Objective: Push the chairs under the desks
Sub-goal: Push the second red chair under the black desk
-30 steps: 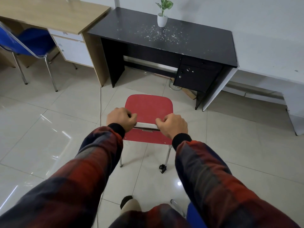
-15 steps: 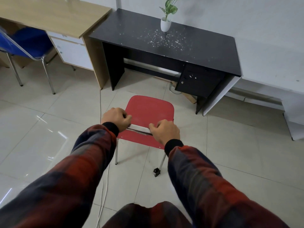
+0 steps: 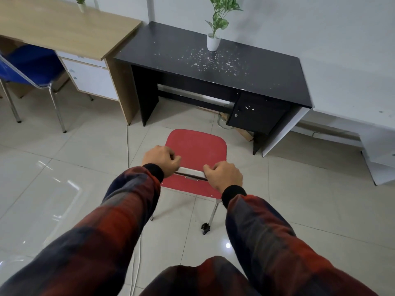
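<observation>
A red chair stands on the tiled floor just in front of the black desk, its seat pointing at the knee opening. My left hand and my right hand both grip the top of its backrest, one at each end, with a pale strip of the rail showing between them. The seat's front edge lies a short way short of the desk. A blue chair sits partly under the wooden desk at the left.
A potted plant and white specks are on the black desk, whose drawer unit fills its right side. A white cable runs along the floor by my left arm. White boards lean at the right wall.
The red chair and both hands have moved forward, closer to the black desk, and the view has tipped up so more of both desktops shows. My grip is unchanged.
</observation>
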Demonstrator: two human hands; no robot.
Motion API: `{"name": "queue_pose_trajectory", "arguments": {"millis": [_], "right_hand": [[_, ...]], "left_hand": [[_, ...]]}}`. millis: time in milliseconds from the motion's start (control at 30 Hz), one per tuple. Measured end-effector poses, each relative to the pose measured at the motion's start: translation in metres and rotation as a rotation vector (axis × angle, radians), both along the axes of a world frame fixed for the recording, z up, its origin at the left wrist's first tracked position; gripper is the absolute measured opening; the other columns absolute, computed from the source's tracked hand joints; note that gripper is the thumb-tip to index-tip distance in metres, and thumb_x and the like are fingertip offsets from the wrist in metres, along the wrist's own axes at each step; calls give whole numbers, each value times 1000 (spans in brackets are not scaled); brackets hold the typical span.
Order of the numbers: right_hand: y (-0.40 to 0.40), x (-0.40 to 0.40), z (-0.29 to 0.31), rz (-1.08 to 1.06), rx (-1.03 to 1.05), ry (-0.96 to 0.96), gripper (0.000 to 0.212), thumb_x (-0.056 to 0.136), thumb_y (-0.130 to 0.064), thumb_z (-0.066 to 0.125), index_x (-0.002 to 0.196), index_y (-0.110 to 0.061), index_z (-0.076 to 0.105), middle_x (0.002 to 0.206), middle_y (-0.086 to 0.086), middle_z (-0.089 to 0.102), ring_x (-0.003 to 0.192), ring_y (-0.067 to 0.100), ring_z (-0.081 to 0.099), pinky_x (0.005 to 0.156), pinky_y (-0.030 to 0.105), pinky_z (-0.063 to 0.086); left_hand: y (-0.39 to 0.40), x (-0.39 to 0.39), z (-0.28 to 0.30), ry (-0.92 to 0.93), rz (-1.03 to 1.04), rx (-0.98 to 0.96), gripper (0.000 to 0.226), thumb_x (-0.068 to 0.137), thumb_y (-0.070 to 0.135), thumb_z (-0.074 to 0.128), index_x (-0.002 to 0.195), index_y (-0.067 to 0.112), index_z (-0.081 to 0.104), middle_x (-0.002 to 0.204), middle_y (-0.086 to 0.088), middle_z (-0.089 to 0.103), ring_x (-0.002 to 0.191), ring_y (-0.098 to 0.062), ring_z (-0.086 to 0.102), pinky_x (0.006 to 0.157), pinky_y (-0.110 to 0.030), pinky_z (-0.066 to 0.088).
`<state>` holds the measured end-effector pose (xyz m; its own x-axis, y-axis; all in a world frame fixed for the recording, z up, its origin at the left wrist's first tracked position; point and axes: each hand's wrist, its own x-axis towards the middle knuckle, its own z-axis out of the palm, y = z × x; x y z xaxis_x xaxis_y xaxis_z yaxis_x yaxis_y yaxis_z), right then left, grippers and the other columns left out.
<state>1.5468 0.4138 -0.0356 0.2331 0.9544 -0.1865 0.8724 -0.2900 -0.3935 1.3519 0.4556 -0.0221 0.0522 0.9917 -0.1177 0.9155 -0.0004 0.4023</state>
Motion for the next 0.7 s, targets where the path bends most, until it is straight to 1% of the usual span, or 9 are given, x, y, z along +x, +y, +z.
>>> {"name": "queue_pose_trajectory", "arguments": {"millis": [133,267,367,500,600,700], "right_hand": [[8,-33,-3,11,11,13,56,84,-61,43,68,-13,66,58,-2,59,58,22,58,65,35,56],[16,-48,-4,46,-22,50,54,83,-60,43,73,-13,66,66,1,64,65,25,61,65,33,49],[30,-29,-4,71,-22,39,56,82,-63,43,74,-13,67,67,1,65,66,25,63,69,37,56],[56,18,1,122,-46,27,50,87,-60,49,74,-16,70,66,-2,65,65,20,62,68,34,56],[72,46,2,147,-51,24,45,89,-56,52,72,-18,70,65,-4,62,64,18,60,64,31,51],[78,56,2,162,-46,7,44,90,-53,53,74,-17,71,64,-3,63,63,18,59,62,29,45]], "left_hand": [[20,-32,-7,11,5,-10,34,79,36,55,52,16,59,53,1,57,57,-23,55,53,-25,39],[29,-46,-11,27,50,-14,31,81,37,55,59,16,65,58,0,61,60,-22,56,53,-25,40],[33,-29,-8,14,70,-31,31,83,37,54,63,16,65,59,1,60,60,-20,55,54,-25,38],[39,16,-3,9,84,-52,30,86,39,51,65,19,61,62,4,56,63,-19,54,57,-26,38],[47,41,-3,11,116,-57,30,87,41,51,69,20,61,66,3,58,64,-19,54,59,-27,39],[49,48,-5,2,128,-49,32,84,41,52,65,17,61,65,0,61,63,-21,56,58,-27,41]]}}
